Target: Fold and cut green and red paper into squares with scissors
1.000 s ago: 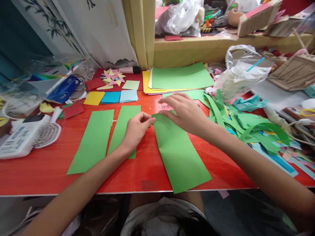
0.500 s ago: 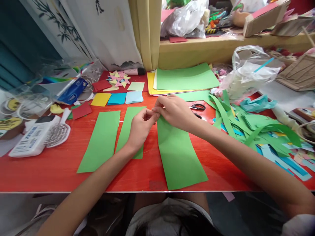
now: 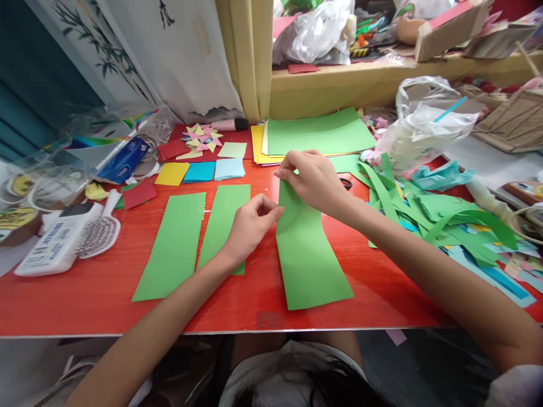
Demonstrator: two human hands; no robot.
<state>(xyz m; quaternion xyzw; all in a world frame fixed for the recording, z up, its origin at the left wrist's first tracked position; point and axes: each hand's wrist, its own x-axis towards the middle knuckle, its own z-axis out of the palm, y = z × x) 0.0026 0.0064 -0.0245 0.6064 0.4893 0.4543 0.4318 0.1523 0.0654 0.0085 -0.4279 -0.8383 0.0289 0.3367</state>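
A green paper strip (image 3: 311,265) stands partly raised off the red table, its upper part bent up and its near end resting on the tabletop. My right hand (image 3: 311,178) pinches the strip's top left corner. Lower down, at the left edge, the fingertips of my left hand (image 3: 258,223) are pinched together on the same paper. To the left lie a wide green paper piece (image 3: 172,246) and a narrower green piece (image 3: 227,220), the latter partly behind my left forearm. Behind my right wrist shows one scissors handle loop (image 3: 347,183); the other parts are hidden.
Green paper scraps (image 3: 449,217) heap up at the right, near a plastic bag (image 3: 428,133). At the back lies a stack of green and yellow sheets (image 3: 318,133), with small coloured squares (image 3: 199,172) to its left. A white bottle (image 3: 59,237) and a hairbrush (image 3: 99,234) lie far left.
My left hand has slid down along the strip's left edge, away from my right hand. My right hand and the strip have shifted slightly away from the table's front edge.
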